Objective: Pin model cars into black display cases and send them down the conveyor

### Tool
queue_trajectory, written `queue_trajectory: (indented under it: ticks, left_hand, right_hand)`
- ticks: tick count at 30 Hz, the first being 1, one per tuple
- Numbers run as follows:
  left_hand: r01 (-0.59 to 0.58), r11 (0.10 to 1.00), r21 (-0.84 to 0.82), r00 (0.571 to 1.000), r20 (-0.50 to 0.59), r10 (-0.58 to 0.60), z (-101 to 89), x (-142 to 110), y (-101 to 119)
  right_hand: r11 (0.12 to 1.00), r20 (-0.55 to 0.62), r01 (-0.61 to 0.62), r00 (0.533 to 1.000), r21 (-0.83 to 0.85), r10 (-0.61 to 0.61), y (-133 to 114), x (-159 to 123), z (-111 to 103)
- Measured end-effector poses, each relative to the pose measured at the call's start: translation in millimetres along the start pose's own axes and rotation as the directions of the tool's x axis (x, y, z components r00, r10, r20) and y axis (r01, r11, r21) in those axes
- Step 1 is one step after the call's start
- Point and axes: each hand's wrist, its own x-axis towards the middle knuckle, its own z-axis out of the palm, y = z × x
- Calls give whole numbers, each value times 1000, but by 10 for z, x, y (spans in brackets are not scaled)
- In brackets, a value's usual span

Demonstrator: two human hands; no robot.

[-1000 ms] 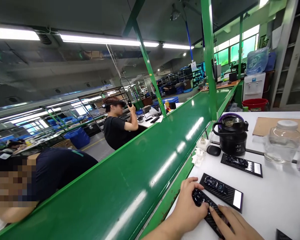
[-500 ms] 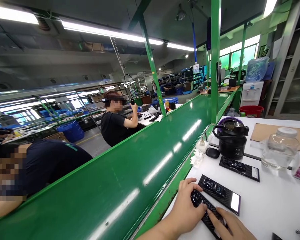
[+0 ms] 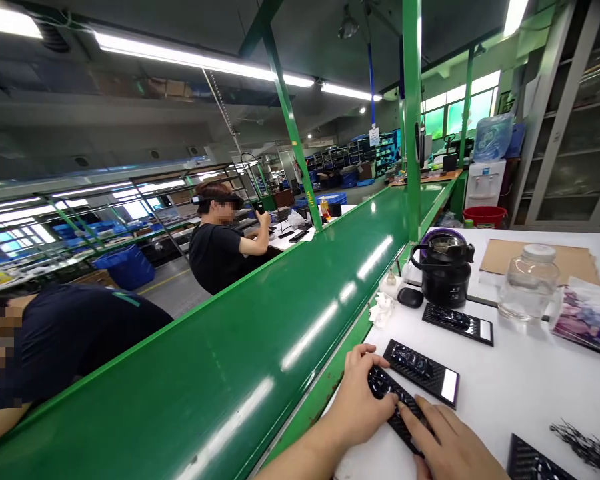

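By the bare left hand [image 3: 361,395], curled narrow, a long black plate with a shiny, bumpy top [image 3: 380,382] is being held on the flat white surface [image 3: 510,387]. It is being touched by the bare right hand [image 3: 449,440], whose grip cannot be told. Soft, even fingers are probably being needed.

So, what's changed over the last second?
The view has swung right, showing more of the corner panel and black strands. Nothing visibly taken or let go: left hand and right hand stay on the held panel; the jar stands where it did.
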Motion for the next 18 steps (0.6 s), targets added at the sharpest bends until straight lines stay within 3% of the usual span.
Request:
queue_trajectory:
  ticks: [13, 18]
  left_hand:
    - [-18, 1000, 12, 998, 55, 17, -80, 54, 10]
    - [0, 1000, 19, 998, 69, -1, -89, 73, 47]
  right_hand:
    - [998, 70, -16, 997, 63, 12, 33, 34, -73]
    - [999, 34, 3, 999, 39, -5, 29, 23, -45]
